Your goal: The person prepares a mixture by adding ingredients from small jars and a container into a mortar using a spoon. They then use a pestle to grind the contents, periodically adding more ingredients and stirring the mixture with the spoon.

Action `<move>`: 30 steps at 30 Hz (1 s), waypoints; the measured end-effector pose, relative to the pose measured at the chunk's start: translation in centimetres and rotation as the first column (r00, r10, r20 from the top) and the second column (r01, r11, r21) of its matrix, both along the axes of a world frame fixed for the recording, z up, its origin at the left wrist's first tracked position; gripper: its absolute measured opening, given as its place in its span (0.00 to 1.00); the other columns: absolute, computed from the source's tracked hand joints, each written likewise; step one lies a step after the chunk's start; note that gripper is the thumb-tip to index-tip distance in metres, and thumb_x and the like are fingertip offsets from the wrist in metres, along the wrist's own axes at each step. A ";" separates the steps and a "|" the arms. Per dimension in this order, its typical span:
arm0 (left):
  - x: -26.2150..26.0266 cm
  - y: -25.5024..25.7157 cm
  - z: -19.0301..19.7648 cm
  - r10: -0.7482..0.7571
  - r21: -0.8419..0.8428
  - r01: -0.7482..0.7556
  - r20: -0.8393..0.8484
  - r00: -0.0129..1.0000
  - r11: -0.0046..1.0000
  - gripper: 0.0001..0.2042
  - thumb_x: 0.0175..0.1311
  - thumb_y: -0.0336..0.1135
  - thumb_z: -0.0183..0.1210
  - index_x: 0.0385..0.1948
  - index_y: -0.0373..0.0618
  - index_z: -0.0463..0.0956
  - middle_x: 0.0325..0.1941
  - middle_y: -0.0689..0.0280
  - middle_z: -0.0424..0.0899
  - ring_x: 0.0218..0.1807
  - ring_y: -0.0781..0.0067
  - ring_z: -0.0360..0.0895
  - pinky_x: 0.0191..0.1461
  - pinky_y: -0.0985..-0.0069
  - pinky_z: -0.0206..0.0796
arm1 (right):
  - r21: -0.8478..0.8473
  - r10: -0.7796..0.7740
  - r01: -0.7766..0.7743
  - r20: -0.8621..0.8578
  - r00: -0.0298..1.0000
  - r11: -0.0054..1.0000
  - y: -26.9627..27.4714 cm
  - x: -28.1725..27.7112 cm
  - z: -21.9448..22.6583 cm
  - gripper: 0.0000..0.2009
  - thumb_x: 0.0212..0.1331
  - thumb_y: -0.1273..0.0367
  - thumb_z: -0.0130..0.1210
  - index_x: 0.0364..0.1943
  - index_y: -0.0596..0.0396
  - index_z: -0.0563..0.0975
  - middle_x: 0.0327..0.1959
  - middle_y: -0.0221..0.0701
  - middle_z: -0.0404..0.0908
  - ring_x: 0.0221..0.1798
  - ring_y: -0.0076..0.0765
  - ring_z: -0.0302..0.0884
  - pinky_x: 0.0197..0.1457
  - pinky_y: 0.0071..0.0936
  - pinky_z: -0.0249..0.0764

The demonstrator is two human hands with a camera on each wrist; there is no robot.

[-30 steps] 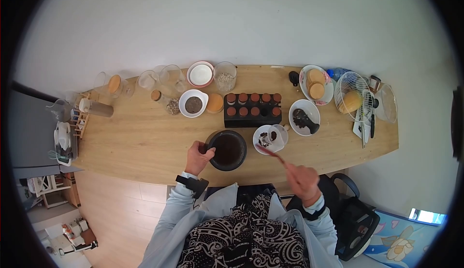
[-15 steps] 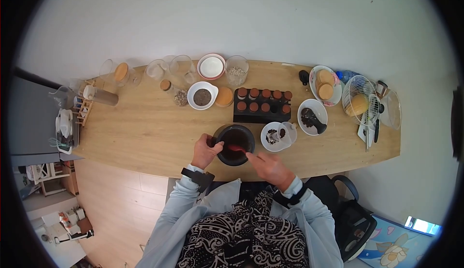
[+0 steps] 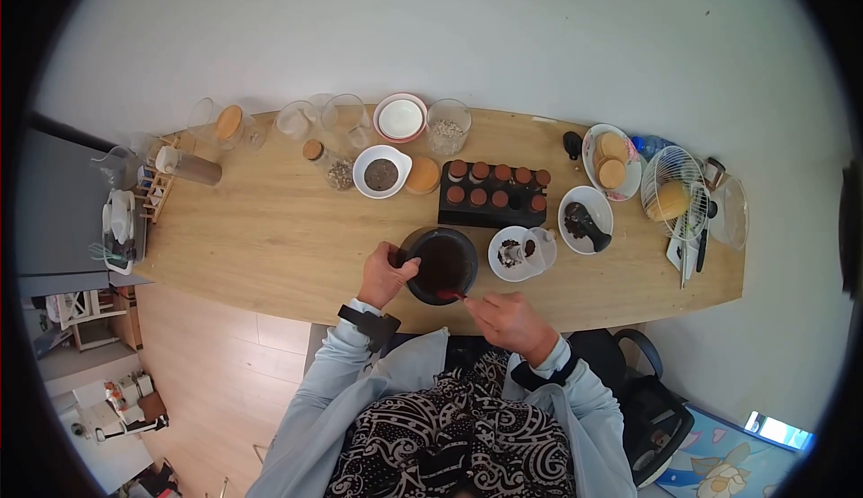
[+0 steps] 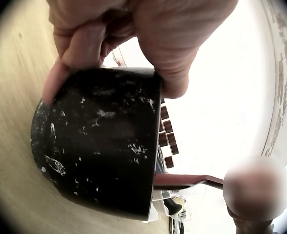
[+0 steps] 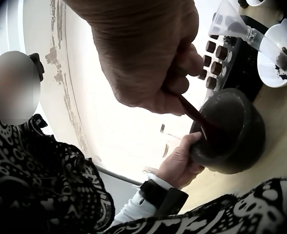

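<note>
My left hand point(image 3: 387, 275) grips the black mortar point(image 3: 473, 266) at its left side, thumb over the rim and fingers on the outer wall. White scuffs mark that wall in the left wrist view. Dark brown contents show inside. My right hand point(image 3: 514, 318) holds a red spoon point(image 5: 194, 111) by its handle, its head dipping inside the mortar by the near rim. Right of the mortar, a white bowl point(image 3: 493, 255) contains dark bits and a small glass jar with a clear plastic funnel point(image 3: 541, 255) in it.
Behind stands a black rack point(image 3: 485, 217) of brown-lidded jars. A black pestle point(image 3: 586, 228) rests in another white bowl point(image 3: 584, 195). Farther left are a bowl of dark grains point(image 3: 382, 174) and glass jars. A wire basket point(image 3: 670, 165) and knives stand at the right end.
My right hand has come left from above the white bowl, bringing the red spoon into the mortar, then shifted the spoon toward the near rim. My left hand keeps its grip.
</note>
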State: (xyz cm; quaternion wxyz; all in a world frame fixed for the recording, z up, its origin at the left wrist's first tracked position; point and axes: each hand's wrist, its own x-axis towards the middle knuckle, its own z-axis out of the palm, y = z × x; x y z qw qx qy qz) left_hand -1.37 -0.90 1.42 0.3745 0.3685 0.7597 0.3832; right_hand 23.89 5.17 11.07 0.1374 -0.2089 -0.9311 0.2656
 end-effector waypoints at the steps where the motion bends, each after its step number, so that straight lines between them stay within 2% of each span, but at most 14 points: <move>1: 0.1 0.0 -0.3 -0.003 0.000 0.003 0.004 1.000 1.000 0.22 0.46 0.44 0.70 0.33 0.33 0.73 0.22 0.61 0.77 0.25 0.71 0.73 0.31 0.73 0.68 | 0.003 0.012 -0.012 -0.017 1.000 1.000 0.0 -0.3 -0.4 0.16 0.48 0.73 0.56 0.44 0.60 0.78 0.26 0.32 0.73 0.27 0.36 0.75 0.29 0.32 0.71; 6: 0.1 0.0 -0.1 0.005 0.042 -0.005 0.007 1.000 0.999 0.23 0.46 0.44 0.70 0.33 0.33 0.73 0.22 0.61 0.76 0.25 0.70 0.72 0.30 0.72 0.67 | 0.060 -0.025 0.026 -0.029 0.999 0.998 0.9 -0.1 -1.0 0.14 0.48 0.73 0.56 0.42 0.60 0.78 0.25 0.31 0.73 0.27 0.35 0.74 0.29 0.31 0.71; 9: 0.1 0.0 0.1 0.005 0.014 -0.005 -0.020 1.000 1.000 0.23 0.45 0.44 0.70 0.32 0.33 0.73 0.22 0.61 0.76 0.24 0.70 0.72 0.30 0.72 0.67 | 0.068 -0.061 0.063 -0.026 0.998 0.996 1.2 -0.1 -0.4 0.13 0.47 0.74 0.58 0.40 0.58 0.80 0.20 0.31 0.68 0.21 0.37 0.70 0.24 0.34 0.68; 12: 0.1 0.1 -0.5 0.018 0.048 -0.018 -0.008 1.000 0.999 0.23 0.45 0.44 0.70 0.32 0.33 0.73 0.21 0.61 0.76 0.24 0.70 0.72 0.30 0.72 0.67 | 0.045 -0.031 0.033 -0.043 0.999 0.998 1.1 -0.5 -1.3 0.12 0.48 0.74 0.58 0.40 0.58 0.80 0.20 0.30 0.69 0.22 0.37 0.72 0.24 0.34 0.68; 14: 0.1 0.3 0.3 0.017 0.024 -0.017 -0.011 1.000 1.000 0.23 0.45 0.44 0.70 0.32 0.33 0.73 0.21 0.61 0.76 0.24 0.70 0.72 0.30 0.72 0.67 | -0.020 -0.054 0.052 -0.113 0.992 0.998 0.5 -0.7 -1.1 0.13 0.49 0.72 0.57 0.40 0.59 0.78 0.23 0.31 0.74 0.24 0.37 0.75 0.26 0.34 0.70; 18: 0.2 0.1 -0.2 0.025 0.013 -0.025 -0.013 1.000 1.000 0.23 0.44 0.44 0.70 0.32 0.33 0.73 0.22 0.60 0.76 0.24 0.69 0.72 0.30 0.72 0.67 | -0.004 -0.085 0.085 -0.143 0.986 0.996 -0.1 -1.4 -2.5 0.13 0.50 0.72 0.57 0.42 0.59 0.78 0.22 0.31 0.74 0.23 0.37 0.75 0.26 0.33 0.70; 20: 0.3 0.2 -0.1 0.010 0.031 -0.009 -0.032 0.999 0.999 0.21 0.46 0.42 0.70 0.32 0.33 0.73 0.22 0.62 0.76 0.25 0.73 0.72 0.30 0.74 0.67 | 0.045 -0.229 0.238 -0.150 0.962 0.970 0.3 -1.3 -2.6 0.14 0.50 0.72 0.57 0.43 0.58 0.78 0.23 0.29 0.74 0.23 0.35 0.74 0.27 0.31 0.71; 21: 0.4 0.0 0.0 -0.004 0.035 0.006 -0.049 0.999 0.999 0.19 0.49 0.39 0.69 0.33 0.32 0.74 0.22 0.63 0.77 0.25 0.77 0.71 0.30 0.76 0.67 | 0.045 -0.226 0.235 -0.153 0.962 0.971 0.5 -1.2 -2.8 0.14 0.50 0.72 0.57 0.43 0.58 0.78 0.23 0.29 0.74 0.23 0.35 0.74 0.27 0.31 0.71; 23: 0.5 -0.1 0.5 -0.008 0.026 0.010 -0.070 0.998 1.000 0.19 0.49 0.39 0.69 0.32 0.32 0.74 0.22 0.63 0.77 0.25 0.76 0.71 0.30 0.77 0.67 | 0.122 -0.147 0.153 -0.054 0.988 0.981 0.9 -1.3 -2.7 0.15 0.50 0.71 0.57 0.44 0.58 0.78 0.24 0.27 0.73 0.24 0.31 0.74 0.26 0.29 0.70; 24: 0.5 0.2 0.7 -0.011 0.023 0.013 -0.089 0.996 1.000 0.19 0.49 0.39 0.69 0.32 0.32 0.74 0.22 0.63 0.77 0.25 0.76 0.71 0.30 0.77 0.67 | 0.128 -0.150 0.156 -0.057 0.987 0.979 0.7 -1.1 -3.0 0.15 0.50 0.71 0.57 0.44 0.58 0.78 0.24 0.27 0.73 0.24 0.31 0.74 0.26 0.29 0.70; 26: 0.5 0.5 0.6 -0.011 0.051 0.016 -0.087 0.996 0.999 0.19 0.49 0.39 0.69 0.32 0.32 0.74 0.22 0.63 0.77 0.25 0.76 0.71 0.30 0.77 0.67 | 0.244 -0.008 0.012 -0.018 1.000 0.970 0.1 -1.1 -3.3 0.16 0.50 0.70 0.57 0.45 0.59 0.78 0.26 0.26 0.73 0.24 0.28 0.74 0.25 0.28 0.70; 28: 0.6 -0.2 0.4 -0.016 0.057 0.021 -0.078 0.997 0.998 0.18 0.49 0.38 0.69 0.32 0.32 0.74 0.22 0.63 0.77 0.25 0.76 0.71 0.30 0.77 0.67 | 0.213 -0.006 0.022 -0.076 0.997 0.977 -0.2 -0.9 -2.8 0.16 0.49 0.72 0.58 0.45 0.60 0.78 0.25 0.28 0.73 0.23 0.30 0.73 0.24 0.29 0.69; 30: 0.5 0.1 -0.1 -0.012 0.053 0.015 -0.071 0.997 0.998 0.24 0.44 0.44 0.70 0.33 0.32 0.73 0.23 0.57 0.78 0.26 0.65 0.75 0.32 0.70 0.69 | 0.195 -0.015 0.040 -0.130 0.991 0.980 0.0 -0.9 -2.6 0.16 0.48 0.73 0.59 0.44 0.60 0.78 0.25 0.30 0.73 0.21 0.33 0.73 0.23 0.30 0.69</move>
